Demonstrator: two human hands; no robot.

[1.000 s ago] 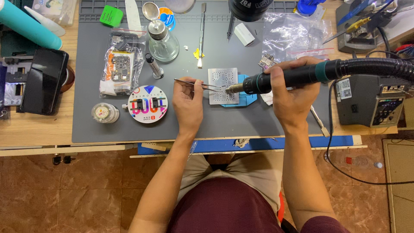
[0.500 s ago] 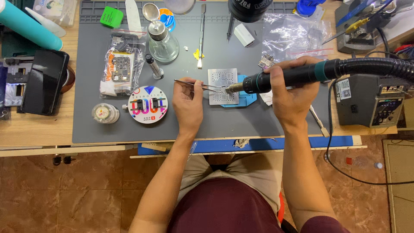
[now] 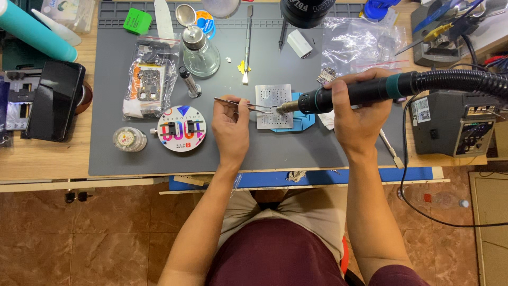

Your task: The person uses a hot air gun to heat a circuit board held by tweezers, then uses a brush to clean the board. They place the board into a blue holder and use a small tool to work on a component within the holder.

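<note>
My left hand (image 3: pixel 230 128) grips thin metal tweezers (image 3: pixel 244 104) whose tips rest on a square metal stencil plate (image 3: pixel 273 100). The plate lies on a blue holder (image 3: pixel 301 121) on the grey work mat (image 3: pixel 174 161). My right hand (image 3: pixel 360 114) holds a black hot-air handle (image 3: pixel 354 93) with a teal ring. Its metal nozzle points left at the plate's right edge, close to the tweezer tips. A thick ribbed hose (image 3: pixel 465 79) runs from the handle to the right.
A grey rework station (image 3: pixel 450 123) stands at the right. On the mat lie a round white platform (image 3: pixel 181 128), a bagged circuit board (image 3: pixel 148 85), a glass dispenser bottle (image 3: pixel 200 50), a small round tin (image 3: pixel 128 139) and a clear plastic bag (image 3: pixel 360 42). A black phone (image 3: pixel 53 99) lies left.
</note>
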